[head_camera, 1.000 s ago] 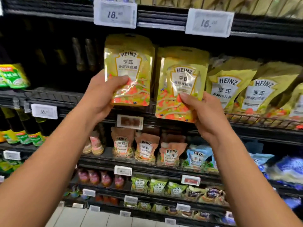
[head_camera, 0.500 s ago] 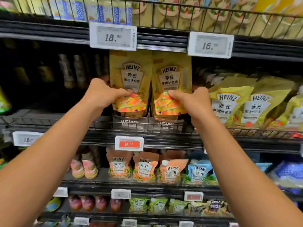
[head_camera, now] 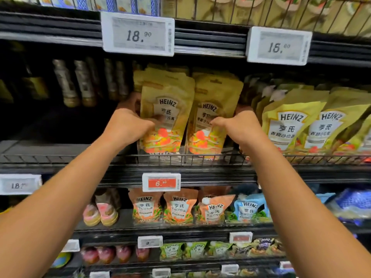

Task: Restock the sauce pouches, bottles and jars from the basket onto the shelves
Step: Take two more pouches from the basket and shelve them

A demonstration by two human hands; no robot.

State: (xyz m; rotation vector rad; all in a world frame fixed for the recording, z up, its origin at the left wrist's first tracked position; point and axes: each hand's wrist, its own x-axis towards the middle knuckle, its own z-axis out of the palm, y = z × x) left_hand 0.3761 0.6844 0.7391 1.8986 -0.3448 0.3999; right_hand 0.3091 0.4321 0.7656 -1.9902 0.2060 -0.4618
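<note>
Yellow foil left pouch (head_camera: 166,109) and right pouch (head_camera: 213,111) stand upright at the shelf (head_camera: 60,150) front edge behind the wire rail (head_camera: 200,157), labels outward. Left hand (head_camera: 128,127) grips the left pouch, right hand (head_camera: 240,127) the right pouch, probably steadying both.

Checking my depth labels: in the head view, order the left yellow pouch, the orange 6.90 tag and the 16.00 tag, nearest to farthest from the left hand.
1. Left yellow pouch: gripped by the left hand itself, on the middle shelf.
2. Orange 6.90 tag: on the shelf edge just below, slightly right.
3. 16.00 tag: on the upper shelf edge, far right.
</note>
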